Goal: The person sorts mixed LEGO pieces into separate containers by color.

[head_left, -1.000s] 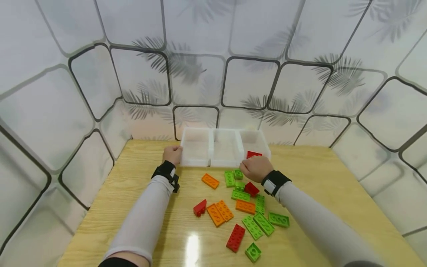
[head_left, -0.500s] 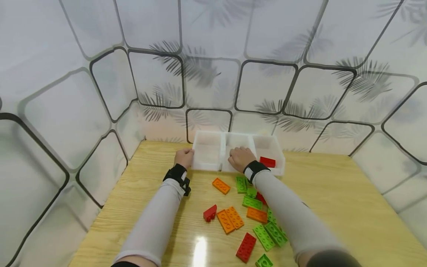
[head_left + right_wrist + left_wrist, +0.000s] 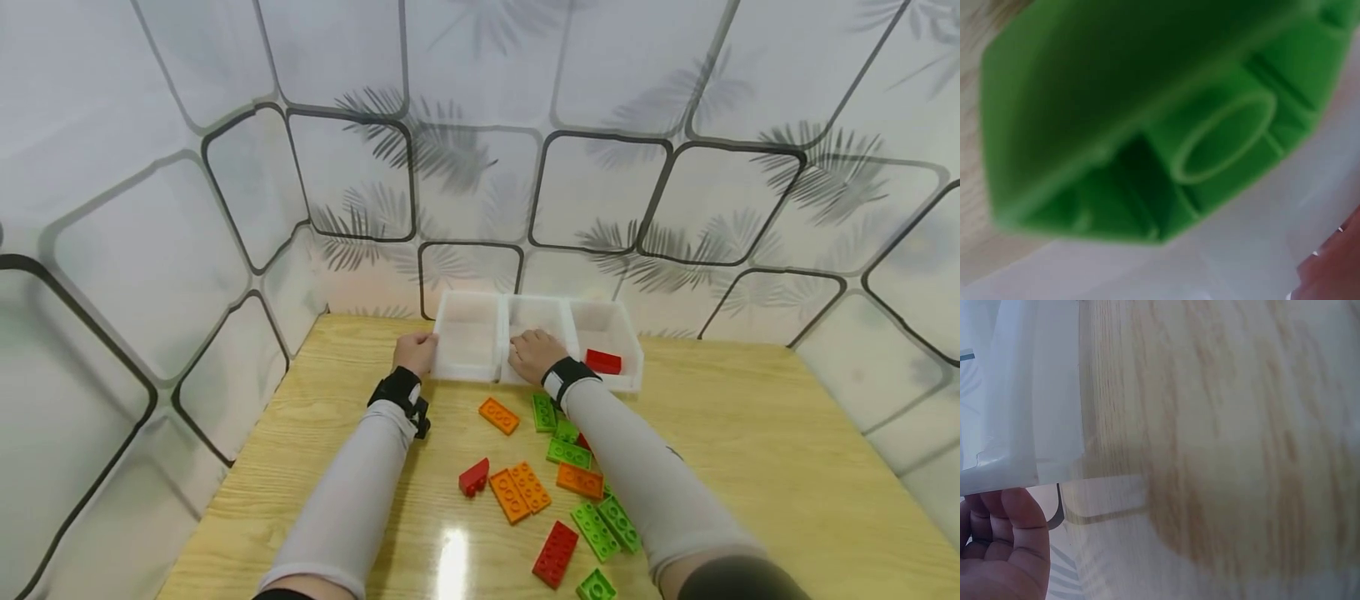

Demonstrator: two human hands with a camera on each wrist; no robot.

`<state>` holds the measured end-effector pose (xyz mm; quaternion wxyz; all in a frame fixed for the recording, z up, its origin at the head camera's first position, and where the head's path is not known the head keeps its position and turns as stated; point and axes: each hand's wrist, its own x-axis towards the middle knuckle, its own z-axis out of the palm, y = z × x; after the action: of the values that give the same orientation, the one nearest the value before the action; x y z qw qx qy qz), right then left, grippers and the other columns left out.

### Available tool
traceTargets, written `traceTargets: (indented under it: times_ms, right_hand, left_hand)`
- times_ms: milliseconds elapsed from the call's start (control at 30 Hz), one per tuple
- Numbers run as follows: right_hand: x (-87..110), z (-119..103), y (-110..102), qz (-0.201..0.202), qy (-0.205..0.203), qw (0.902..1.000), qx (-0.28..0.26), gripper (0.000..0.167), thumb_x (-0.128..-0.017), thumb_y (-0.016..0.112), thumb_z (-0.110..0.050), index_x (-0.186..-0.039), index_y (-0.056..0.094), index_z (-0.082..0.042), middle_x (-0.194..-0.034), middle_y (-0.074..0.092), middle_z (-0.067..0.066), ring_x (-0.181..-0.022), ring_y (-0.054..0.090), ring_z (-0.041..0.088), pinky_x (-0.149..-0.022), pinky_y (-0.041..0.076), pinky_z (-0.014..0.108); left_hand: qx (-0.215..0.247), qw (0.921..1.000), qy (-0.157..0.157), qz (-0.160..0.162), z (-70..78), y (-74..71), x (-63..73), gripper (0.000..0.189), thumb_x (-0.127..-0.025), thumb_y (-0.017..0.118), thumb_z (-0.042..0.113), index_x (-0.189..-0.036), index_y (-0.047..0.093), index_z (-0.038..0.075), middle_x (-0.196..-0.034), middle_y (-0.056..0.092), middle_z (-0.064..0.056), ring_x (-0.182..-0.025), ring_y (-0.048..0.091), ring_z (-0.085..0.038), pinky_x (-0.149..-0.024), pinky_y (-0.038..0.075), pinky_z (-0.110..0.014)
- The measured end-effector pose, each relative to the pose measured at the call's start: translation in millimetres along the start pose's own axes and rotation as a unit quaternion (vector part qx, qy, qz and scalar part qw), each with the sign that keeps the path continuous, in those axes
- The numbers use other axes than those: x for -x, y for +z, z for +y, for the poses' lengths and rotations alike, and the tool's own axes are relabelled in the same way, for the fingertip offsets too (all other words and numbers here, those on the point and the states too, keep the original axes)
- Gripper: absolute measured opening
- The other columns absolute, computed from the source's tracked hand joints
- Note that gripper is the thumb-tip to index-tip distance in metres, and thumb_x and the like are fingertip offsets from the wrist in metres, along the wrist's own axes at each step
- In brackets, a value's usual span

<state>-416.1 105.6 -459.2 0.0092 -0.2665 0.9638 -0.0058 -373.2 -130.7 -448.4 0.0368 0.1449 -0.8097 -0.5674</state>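
A white tray (image 3: 463, 373) with three compartments stands at the back of the table. My left hand (image 3: 414, 354) holds its left end, and in the left wrist view the curled fingers (image 3: 1022, 512) lie against the tray's edge. My right hand (image 3: 537, 356) reaches over the front wall into the middle compartment, back of the hand up. Its fingertips are hidden, so I cannot tell whether they hold anything. Inside the right compartment lies a red brick (image 3: 603, 362). A green brick (image 3: 1072, 137), hollow underside showing, fills much of the right wrist view, outside the tray wall.
Loose bricks lie scattered before the tray, partly under my right forearm: an orange one (image 3: 498, 416) near its front wall, a sloped red one (image 3: 474, 477), a red one (image 3: 556, 554) and several green ones (image 3: 595, 531). A patterned curtain (image 3: 465, 200) stands behind the table.
My right hand has moved left from the front of the right compartment into the middle one, uncovering the red brick. The left hand keeps its hold; the head view has shifted slightly.
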Motion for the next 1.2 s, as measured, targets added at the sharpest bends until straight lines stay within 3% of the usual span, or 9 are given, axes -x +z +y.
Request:
traceTargets:
  times_ms: [133, 267, 467, 633, 767, 867, 1033, 1200]
  right_hand:
    - [0.8, 1, -3, -0.027, -0.013, 0.9995, -0.01, 0.052, -0.103, 0.028, -0.022, -0.146, 0.041, 0.005, -0.151, 0.042, 0.02, -0.144, 0.033, 0.035, -0.121, 0.019, 0.043]
    - [2.9, 4, -1, -0.042, -0.028, 0.9987, 0.004, 0.054, -0.104, 0.025, -0.022, -0.148, 0.035, 0.008, -0.154, 0.036, 0.022, -0.146, 0.03, 0.034, -0.122, 0.015, 0.042]
    - [8.4, 11, 1, -0.033, -0.027, 0.998, -0.047, 0.055, -0.103, 0.031, -0.02, -0.149, 0.031, 0.01, -0.154, 0.034, 0.026, -0.145, 0.029, 0.038, -0.121, 0.019, 0.045]
    - [19.2, 8, -12, -0.002, -0.025, 0.9976, -0.064, 0.054, -0.103, 0.043, -0.024, -0.149, 0.037, 0.002, -0.15, 0.042, 0.022, -0.14, 0.037, 0.038, -0.116, 0.029, 0.047]
    - [34.1, 7, -21, 0.048, -0.05, 0.9973, -0.024, 0.045, -0.097, 0.055, -0.025, -0.138, 0.052, -0.004, -0.132, 0.057, 0.014, -0.118, 0.053, 0.033, -0.102, 0.043, 0.043]
    - [47.8, 3, -27, 0.062, -0.059, 0.9963, 0.005, 0.038, -0.094, 0.06, -0.022, -0.129, 0.059, -0.007, -0.121, 0.061, 0.011, -0.102, 0.056, 0.029, -0.089, 0.049, 0.039]
    - [76.5, -11, -35, 0.0, -0.035, 0.9993, 0.016, 0.028, -0.094, 0.065, -0.031, -0.115, 0.065, -0.012, -0.108, 0.066, 0.006, -0.089, 0.062, 0.024, -0.071, 0.053, 0.034]
    - [103.1, -16, -34, -0.044, -0.01, 0.9983, 0.037, 0.036, -0.09, 0.065, -0.052, -0.091, 0.062, -0.016, -0.074, 0.056, -0.003, -0.062, 0.053, 0.015, -0.051, 0.04, 0.028]
  left_hand:
    - [0.002, 1.0, 0.0, 0.002, 0.5, 1.1, 0.5, 0.039, -0.101, 0.051, 0.025, -0.127, 0.065, 0.0, -0.125, 0.064, -0.022, -0.108, 0.063, -0.036, -0.091, 0.051, -0.043]
    - [0.007, 1.0, -0.005, -0.003, 0.6, 3.6, 3.2, 0.039, -0.101, 0.051, 0.024, -0.128, 0.065, 0.0, -0.126, 0.064, -0.022, -0.112, 0.062, -0.036, -0.094, 0.051, -0.045]
    - [0.004, 0.9998, -0.009, -0.018, -1.6, 6.9, 3.3, 0.04, -0.101, 0.049, 0.026, -0.13, 0.064, 0.002, -0.13, 0.062, -0.021, -0.115, 0.061, -0.035, -0.095, 0.05, -0.045]
    - [-0.003, 0.9998, -0.008, -0.02, 1.1, 0.6, 0.6, 0.041, -0.102, 0.048, 0.026, -0.132, 0.062, 0.002, -0.133, 0.06, -0.02, -0.118, 0.059, -0.035, -0.097, 0.049, -0.045]
    - [-0.003, 0.9998, -0.007, -0.016, 3.2, -2.4, -0.3, 0.042, -0.101, 0.049, 0.027, -0.131, 0.063, 0.003, -0.132, 0.061, -0.02, -0.117, 0.059, -0.035, -0.096, 0.05, -0.045]
    - [-0.008, 0.9998, -0.006, -0.015, 4.2, -4.2, -1.0, 0.042, -0.101, 0.048, 0.028, -0.132, 0.063, 0.003, -0.132, 0.061, -0.019, -0.117, 0.059, -0.035, -0.096, 0.05, -0.045]
    - [-0.015, 0.9997, -0.004, -0.018, 4.0, -5.6, -1.7, 0.043, -0.102, 0.047, 0.027, -0.133, 0.061, 0.003, -0.134, 0.06, -0.02, -0.119, 0.058, -0.035, -0.098, 0.049, -0.045]
    - [-0.013, 0.9997, -0.001, -0.019, 2.8, -2.3, -0.7, 0.042, -0.102, 0.046, 0.027, -0.134, 0.061, 0.002, -0.135, 0.059, -0.02, -0.119, 0.058, -0.035, -0.097, 0.049, -0.045]
